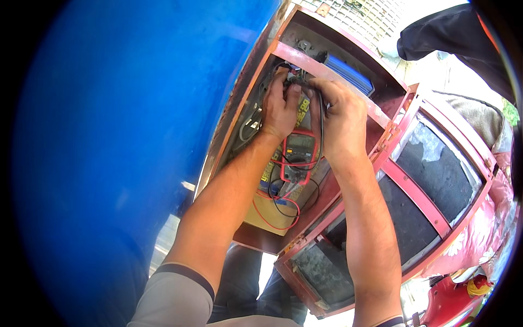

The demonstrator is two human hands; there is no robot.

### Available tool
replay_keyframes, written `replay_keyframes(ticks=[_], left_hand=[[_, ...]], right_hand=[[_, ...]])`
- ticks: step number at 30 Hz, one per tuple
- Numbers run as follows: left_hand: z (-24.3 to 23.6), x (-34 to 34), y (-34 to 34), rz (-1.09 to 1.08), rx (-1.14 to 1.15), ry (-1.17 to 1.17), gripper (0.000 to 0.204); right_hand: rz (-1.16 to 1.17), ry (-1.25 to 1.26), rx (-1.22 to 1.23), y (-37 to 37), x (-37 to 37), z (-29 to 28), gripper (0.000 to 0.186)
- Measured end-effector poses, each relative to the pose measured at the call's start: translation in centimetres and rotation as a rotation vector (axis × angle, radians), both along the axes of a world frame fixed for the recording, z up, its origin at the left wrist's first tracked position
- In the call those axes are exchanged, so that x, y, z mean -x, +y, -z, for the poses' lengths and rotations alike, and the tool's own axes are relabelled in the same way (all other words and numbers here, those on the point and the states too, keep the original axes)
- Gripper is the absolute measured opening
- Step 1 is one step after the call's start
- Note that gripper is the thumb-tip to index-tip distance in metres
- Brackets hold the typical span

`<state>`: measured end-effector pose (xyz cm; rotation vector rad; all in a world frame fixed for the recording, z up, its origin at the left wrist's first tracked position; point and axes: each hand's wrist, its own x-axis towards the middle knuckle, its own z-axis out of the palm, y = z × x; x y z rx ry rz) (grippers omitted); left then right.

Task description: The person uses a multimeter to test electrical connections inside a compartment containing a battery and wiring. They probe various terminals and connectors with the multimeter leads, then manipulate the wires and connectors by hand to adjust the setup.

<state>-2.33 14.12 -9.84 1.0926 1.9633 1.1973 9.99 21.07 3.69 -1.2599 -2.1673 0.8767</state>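
Inside a red metal box, both my hands meet over a bunch of thin wires (295, 72) near the far end. My left hand (280, 109) is closed with fingertips pinched at these wires. Beside it, my right hand (343, 111) curls its fingers around a black cable (321, 128) that loops down. The exact contact under the fingertips is hidden. Just below the hands lies a red-and-dark multimeter (300, 143) on a battery-like block with yellow markings (267, 177). Its red test lead (297, 218) and black lead coil around it.
A blue finned unit (348, 75) sits in the box's far compartment, behind a red crossbar (297, 61). The box's hinged door (419, 193) hangs to the right. A large blue panel (125, 109) stands at left. Someone's dark-clothed leg (441, 32) shows at the far right.
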Motion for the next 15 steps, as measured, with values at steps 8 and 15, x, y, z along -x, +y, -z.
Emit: replay_keyframes(ticks=[8,15], left_hand=[[0.4,-0.3,-0.1,-0.001,-0.002,-0.051,0.059],[0.6,-0.3,-0.2,-0.013,-0.018,-0.089,0.059]], right_hand=[[0.088,0.104,0.058,-1.3,-0.8,0.6,0.017],[0.272,0.190,0.160,-3.5,-2.5,-0.7,0.020]])
